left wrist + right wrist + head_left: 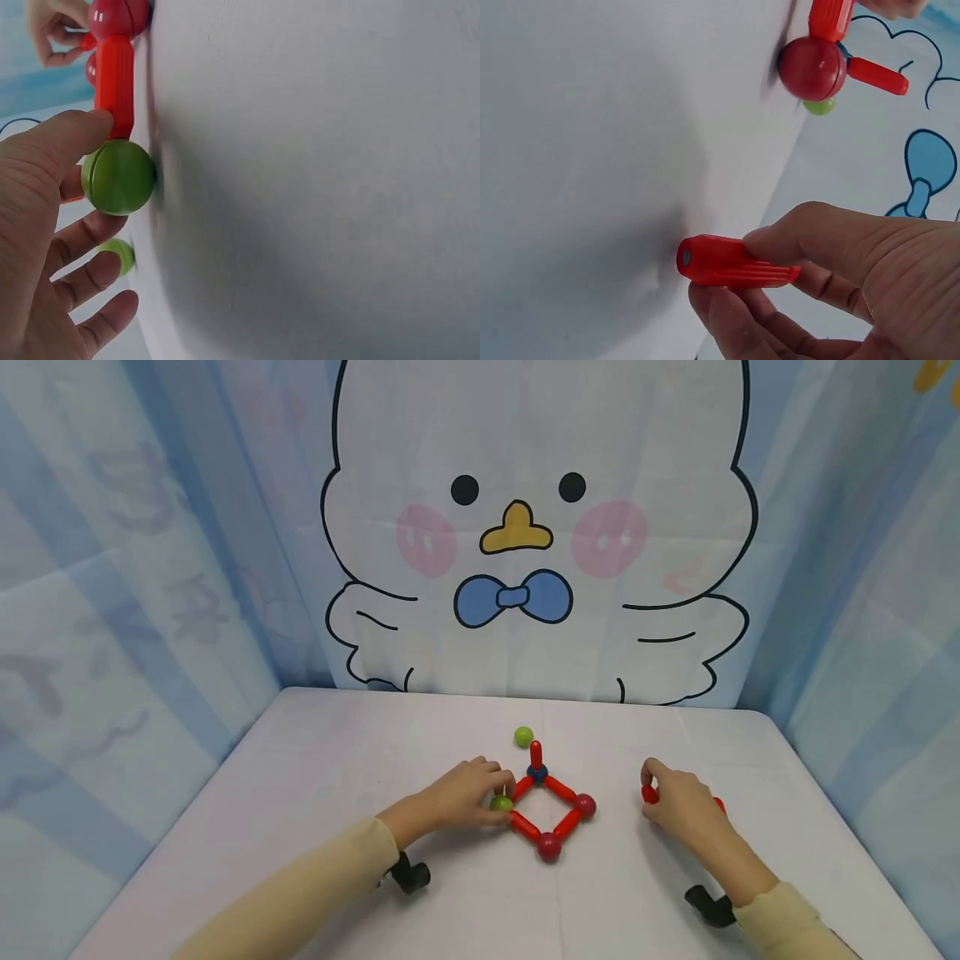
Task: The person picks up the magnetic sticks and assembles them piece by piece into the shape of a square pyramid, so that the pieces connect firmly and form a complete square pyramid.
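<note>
A square of red magnetic sticks and balls lies on the table, with two dark red balls, a blue ball and a green ball at its corners. From the blue corner another red stick stands up. My left hand grips the structure at the green corner, its thumb against the adjoining stick and its fingers around the green ball. Off to the right, my right hand pinches a loose red stick between thumb and fingers, close to the tabletop.
A loose green ball lies behind the blue corner. Another red piece shows partly beyond my right hand. The white table ends at a curtain printed with a cartoon bird. Black wrist mounts hang under both wrists.
</note>
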Available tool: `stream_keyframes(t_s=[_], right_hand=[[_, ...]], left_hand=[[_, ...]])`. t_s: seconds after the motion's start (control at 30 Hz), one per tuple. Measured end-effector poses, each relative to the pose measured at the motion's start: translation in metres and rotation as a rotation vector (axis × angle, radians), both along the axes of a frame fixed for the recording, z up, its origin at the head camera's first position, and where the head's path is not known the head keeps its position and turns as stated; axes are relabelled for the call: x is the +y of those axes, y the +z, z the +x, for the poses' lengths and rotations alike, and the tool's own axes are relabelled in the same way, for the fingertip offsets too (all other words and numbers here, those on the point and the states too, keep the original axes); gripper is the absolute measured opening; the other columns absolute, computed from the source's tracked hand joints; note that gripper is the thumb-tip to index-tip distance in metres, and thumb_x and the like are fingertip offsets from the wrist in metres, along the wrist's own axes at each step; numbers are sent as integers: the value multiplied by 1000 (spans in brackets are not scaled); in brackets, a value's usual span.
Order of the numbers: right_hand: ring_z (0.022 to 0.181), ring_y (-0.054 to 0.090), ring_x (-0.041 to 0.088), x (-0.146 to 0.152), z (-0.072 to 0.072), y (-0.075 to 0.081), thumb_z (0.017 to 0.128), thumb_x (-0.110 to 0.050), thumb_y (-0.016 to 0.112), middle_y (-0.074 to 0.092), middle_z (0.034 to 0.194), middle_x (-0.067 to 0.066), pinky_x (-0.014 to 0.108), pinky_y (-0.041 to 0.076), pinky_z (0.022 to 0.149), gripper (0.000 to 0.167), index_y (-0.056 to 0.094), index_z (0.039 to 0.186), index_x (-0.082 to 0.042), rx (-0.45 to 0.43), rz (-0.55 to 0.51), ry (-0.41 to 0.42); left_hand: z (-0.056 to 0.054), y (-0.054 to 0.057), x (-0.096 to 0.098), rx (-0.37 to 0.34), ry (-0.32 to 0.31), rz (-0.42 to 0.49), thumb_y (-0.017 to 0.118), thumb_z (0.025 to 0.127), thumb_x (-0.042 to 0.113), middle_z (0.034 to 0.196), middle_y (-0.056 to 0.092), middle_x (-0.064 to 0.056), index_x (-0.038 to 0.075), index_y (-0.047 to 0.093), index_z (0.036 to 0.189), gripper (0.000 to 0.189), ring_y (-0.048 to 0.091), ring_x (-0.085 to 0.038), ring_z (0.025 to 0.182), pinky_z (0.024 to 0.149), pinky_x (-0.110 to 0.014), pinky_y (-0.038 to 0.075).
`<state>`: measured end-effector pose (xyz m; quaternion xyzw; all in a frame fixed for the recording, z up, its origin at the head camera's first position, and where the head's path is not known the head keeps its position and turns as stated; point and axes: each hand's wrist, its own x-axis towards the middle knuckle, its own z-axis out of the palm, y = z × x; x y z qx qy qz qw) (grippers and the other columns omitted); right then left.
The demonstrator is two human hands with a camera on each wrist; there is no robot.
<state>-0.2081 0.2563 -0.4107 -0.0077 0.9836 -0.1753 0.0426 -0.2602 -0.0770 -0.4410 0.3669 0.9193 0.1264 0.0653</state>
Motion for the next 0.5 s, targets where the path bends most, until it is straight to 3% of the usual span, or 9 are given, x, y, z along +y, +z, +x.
stream_keyframes(t_s=[0.23, 0.5], right_hand=[[64, 52, 21, -14, -2, 5, 86, -5, 75, 60, 77, 8, 31, 45, 58, 29, 54, 107, -6, 35, -46, 15], [63, 54, 18, -33, -4, 11, 90, -13, 77, 67, 78, 5, 29, 48, 58, 26, 57, 106, -7, 98, -95, 39]], left_hand=[[5, 1, 4, 34, -21, -34, 77, 90, 41, 96, 60, 10, 27, 64, 112, 28, 52, -8, 92, 81, -25, 48], [9, 0, 6, 1, -3, -10, 79, 87, 35, 91, 57, 12, 27, 64, 109, 28, 51, -8, 89, 77, -24, 47]])
